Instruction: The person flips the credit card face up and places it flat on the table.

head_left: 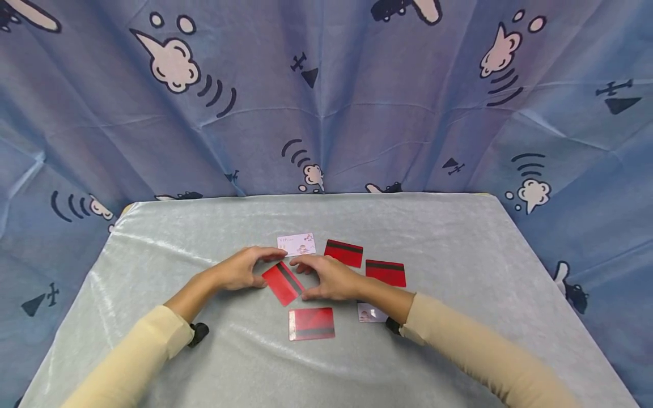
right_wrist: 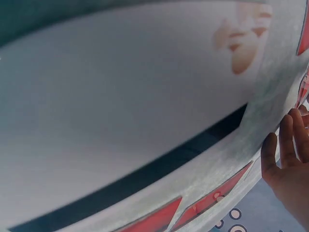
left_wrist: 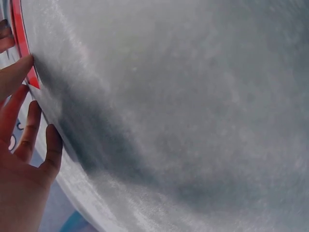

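A red card with a dark stripe (head_left: pixel 280 286) lies askew on the grey cloth between the two hands. My left hand (head_left: pixel 237 269) is at its left side, the thumb touching the card's left corner and the fingers reaching past its top. From the other side my right hand (head_left: pixel 331 277) has its thumb by the card's right corner, fingers spread over the cloth. In the left wrist view the thumb meets the edge of the red card (left_wrist: pixel 21 38). Just beyond the fingertips lies a white printed card (head_left: pixel 296 243).
Two striped red cards, one (head_left: pixel 344 253) behind the right hand and one (head_left: pixel 385 273) beyond the right forearm, lie on the table (head_left: pixel 449 243). Nearer lies another red card (head_left: pixel 312 324). A white card (head_left: pixel 369 313) is partly hidden by the right forearm. A patterned blue curtain (head_left: pixel 357 130) hangs behind.
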### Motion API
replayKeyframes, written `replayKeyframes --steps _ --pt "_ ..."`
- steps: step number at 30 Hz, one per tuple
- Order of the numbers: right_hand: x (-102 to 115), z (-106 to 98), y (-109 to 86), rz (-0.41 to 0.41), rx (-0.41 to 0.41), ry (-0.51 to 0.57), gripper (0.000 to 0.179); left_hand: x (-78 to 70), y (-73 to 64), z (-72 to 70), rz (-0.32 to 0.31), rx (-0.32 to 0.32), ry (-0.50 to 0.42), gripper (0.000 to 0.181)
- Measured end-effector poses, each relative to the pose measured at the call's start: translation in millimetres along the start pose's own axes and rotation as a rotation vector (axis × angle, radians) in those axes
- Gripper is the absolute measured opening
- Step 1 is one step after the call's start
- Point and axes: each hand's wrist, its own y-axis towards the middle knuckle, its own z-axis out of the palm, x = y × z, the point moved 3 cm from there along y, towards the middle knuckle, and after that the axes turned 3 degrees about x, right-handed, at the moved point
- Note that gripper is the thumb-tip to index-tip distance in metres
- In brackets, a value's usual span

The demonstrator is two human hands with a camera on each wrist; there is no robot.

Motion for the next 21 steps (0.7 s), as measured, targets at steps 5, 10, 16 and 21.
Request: replayKeyframes --steps 5,10,16,21 --pt "-0.2 1.4 0.6 0.010 -0.003 -0.001 0.064 1.1 0.4 0.3 -0.007 -0.003 -0.003 0.069" --pt "-1.3 2.2 1.7 0.019 -0.008 -0.002 0.062 0.3 1.7 1.8 -0.004 -0.007 0.006 0.068" --pt "-1.4 2.3 2.3 0.020 -0.009 0.004 0.061 -0.2 3.6 2.7 -0.008 0.005 0.030 0.067" --pt "-1.8 2.0 2.9 0.014 -0.010 -0.011 0.060 0.1 4.3 2.0 -0.023 -0.001 0.030 0.067"
